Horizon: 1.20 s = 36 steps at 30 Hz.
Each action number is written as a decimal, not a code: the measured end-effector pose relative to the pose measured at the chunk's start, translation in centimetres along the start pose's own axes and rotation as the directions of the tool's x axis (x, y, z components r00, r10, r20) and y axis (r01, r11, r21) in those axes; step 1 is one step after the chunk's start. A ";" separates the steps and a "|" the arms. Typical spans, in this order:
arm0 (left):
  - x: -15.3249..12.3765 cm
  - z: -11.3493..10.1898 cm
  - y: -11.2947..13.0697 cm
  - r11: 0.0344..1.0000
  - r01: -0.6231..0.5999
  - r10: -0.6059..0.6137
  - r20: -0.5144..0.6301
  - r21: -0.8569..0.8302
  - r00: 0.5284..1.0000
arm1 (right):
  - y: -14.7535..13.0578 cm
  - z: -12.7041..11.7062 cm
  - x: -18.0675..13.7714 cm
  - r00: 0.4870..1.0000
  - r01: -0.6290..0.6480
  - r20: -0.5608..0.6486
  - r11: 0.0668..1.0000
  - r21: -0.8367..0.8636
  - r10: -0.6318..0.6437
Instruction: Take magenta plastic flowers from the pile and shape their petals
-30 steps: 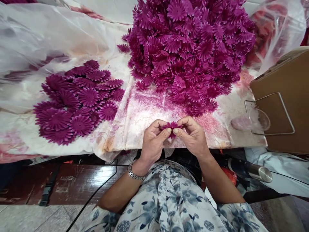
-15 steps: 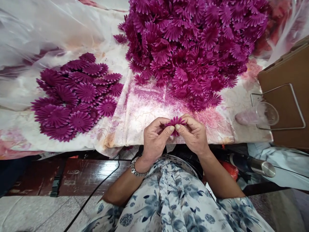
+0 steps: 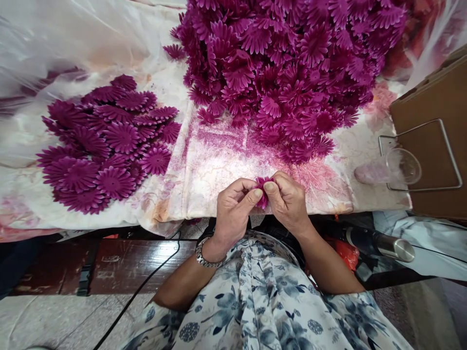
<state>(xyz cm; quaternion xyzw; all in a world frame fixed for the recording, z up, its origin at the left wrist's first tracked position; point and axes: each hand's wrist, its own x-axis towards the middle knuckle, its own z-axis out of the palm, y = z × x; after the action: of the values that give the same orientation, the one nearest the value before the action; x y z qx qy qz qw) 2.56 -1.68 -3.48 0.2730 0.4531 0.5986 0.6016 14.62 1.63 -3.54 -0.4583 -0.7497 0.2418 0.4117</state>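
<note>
Between my two hands, just above the table's front edge, is a purple artificial flower point(image 3: 263, 193), partly hidden by the fingers. My left hand point(image 3: 236, 204) pinches its left side with thumb and forefinger. On the other side, my right hand point(image 3: 289, 200) is closed on it the same way, thumb on top. A large heap of loose purple artificial flowers point(image 3: 270, 73) lies beyond my hands. To the left, a smaller pile of flattened purple flowers point(image 3: 116, 138) rests on the cloth.
A pale floral cloth point(image 3: 215, 167), stained with purple dust, covers the table. At the right lies a clear plastic cup point(image 3: 403, 166) by a metal wire frame point(image 3: 443, 141) and a cardboard box point(image 3: 434, 102). Clear plastic sheeting point(image 3: 83, 34) spreads at the back left.
The flower's petals, spread out before, are now bunched between my fingers. My right hand has shifted slightly left, closer to my left hand.
</note>
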 end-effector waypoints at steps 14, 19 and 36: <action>0.2 -0.6 0.1 0.999 0.023 -0.024 0.056 0.022 0.998 | -0.2 -0.8 0.4 0.986 0.144 -0.082 0.989 -0.030 -0.146; 0.2 -0.4 0.8 0.993 0.119 -0.119 -0.017 -0.019 0.993 | 1.1 -3.4 5.3 0.948 0.117 -0.272 0.975 -0.189 -0.166; 0.2 -0.4 0.8 0.994 0.021 -0.019 0.012 -0.109 1.000 | -0.7 -0.9 1.7 0.858 -0.500 0.439 0.634 0.590 0.268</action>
<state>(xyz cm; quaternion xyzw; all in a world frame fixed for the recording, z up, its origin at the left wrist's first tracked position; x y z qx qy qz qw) 1.82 -1.41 -2.96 0.2385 0.4190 0.6149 0.6240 14.59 2.78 -1.88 -0.3793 -0.5438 0.6529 0.3661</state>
